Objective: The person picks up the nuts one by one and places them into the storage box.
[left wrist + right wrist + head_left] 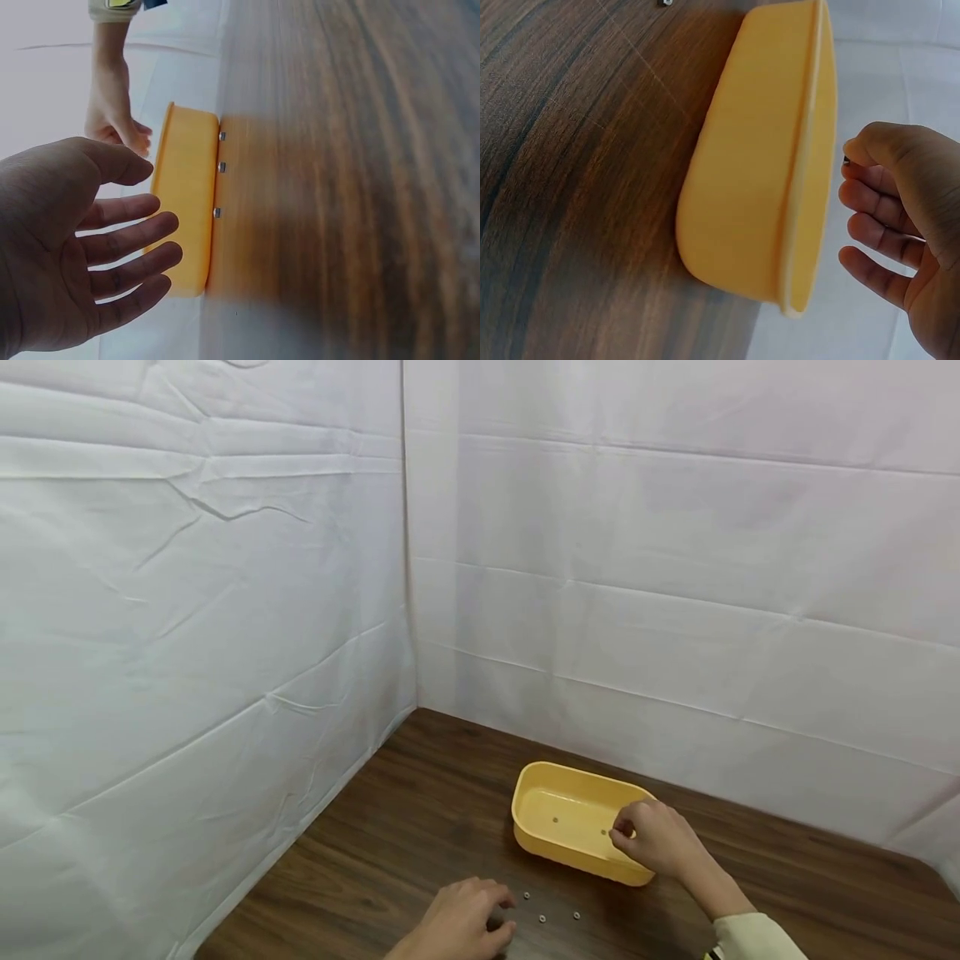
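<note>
My right hand (657,837) is over the right end of a yellow plastic basket (573,853). In the right wrist view, its thumb and index finger pinch a small dark metal piece, seemingly a nut (846,160), mostly hidden by the fingertips. Two small round pieces (555,820) show on the basket's floor. Three small metal nuts (542,918) lie on the table in front of the basket. Beside them on the left, my left hand (468,920) hovers low, fingers loosely bent and holding nothing; the left wrist view shows its fingers spread.
The dark wood-grain table (352,868) carries the basket near its back edge. White cloth walls (675,568) rise behind and along the left side. A pale sleeve (753,937) covers the right forearm.
</note>
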Available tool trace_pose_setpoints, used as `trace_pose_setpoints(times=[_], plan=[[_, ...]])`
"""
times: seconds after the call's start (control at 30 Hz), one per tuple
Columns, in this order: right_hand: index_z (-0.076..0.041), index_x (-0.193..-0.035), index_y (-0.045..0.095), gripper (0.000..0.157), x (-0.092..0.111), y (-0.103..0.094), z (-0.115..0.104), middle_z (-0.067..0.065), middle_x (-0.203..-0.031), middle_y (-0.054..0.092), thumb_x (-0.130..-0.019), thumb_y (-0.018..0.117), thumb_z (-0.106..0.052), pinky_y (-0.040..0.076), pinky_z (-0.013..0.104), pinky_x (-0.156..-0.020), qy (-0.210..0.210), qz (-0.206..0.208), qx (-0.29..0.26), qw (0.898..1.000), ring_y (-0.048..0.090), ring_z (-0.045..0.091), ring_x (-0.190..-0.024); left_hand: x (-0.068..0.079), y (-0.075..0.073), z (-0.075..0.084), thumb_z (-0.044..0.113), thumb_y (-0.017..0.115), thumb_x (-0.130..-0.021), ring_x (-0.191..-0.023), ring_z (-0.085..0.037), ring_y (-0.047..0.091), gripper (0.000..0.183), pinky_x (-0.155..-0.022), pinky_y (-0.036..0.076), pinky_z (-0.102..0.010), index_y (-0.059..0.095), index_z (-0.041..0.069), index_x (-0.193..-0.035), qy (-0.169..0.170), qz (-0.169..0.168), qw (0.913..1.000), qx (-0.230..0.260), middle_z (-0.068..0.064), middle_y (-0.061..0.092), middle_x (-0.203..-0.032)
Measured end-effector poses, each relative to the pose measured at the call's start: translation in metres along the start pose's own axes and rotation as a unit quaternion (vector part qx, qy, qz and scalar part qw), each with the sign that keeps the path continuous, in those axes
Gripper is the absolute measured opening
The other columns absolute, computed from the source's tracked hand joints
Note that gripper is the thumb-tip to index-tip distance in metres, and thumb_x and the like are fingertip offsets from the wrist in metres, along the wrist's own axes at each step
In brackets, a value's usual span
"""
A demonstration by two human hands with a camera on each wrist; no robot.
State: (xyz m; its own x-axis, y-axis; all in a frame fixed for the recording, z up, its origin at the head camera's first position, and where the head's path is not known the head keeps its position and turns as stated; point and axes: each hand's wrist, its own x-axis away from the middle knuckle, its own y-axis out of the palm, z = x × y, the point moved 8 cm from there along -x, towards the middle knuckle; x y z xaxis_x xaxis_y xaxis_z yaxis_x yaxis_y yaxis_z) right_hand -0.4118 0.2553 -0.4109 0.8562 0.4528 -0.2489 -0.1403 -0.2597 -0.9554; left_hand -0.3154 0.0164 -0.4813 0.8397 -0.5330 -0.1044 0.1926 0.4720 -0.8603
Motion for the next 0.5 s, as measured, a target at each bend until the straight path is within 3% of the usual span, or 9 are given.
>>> trace_pose_setpoints(times=[0.5], plan=[[-0.017,-0.075,0.075,0.013,-0.010,0.027,0.019,-0.012,-0.070,0.066,-0.088,0.075,-0.016,0.048,0.026,-0.058,0.010,-0.015,-0.032,0.999,0.051,0.000,-0.059,0.004,0.003,-0.003,0.031,0.073,-0.094,-0.085,0.002,0.060,0.018,-0.072,0.051,-0.024,0.076,0.020,-0.107,-0.021,-0.014,0.9996,0.010,0.013,0.070,-0.095]])
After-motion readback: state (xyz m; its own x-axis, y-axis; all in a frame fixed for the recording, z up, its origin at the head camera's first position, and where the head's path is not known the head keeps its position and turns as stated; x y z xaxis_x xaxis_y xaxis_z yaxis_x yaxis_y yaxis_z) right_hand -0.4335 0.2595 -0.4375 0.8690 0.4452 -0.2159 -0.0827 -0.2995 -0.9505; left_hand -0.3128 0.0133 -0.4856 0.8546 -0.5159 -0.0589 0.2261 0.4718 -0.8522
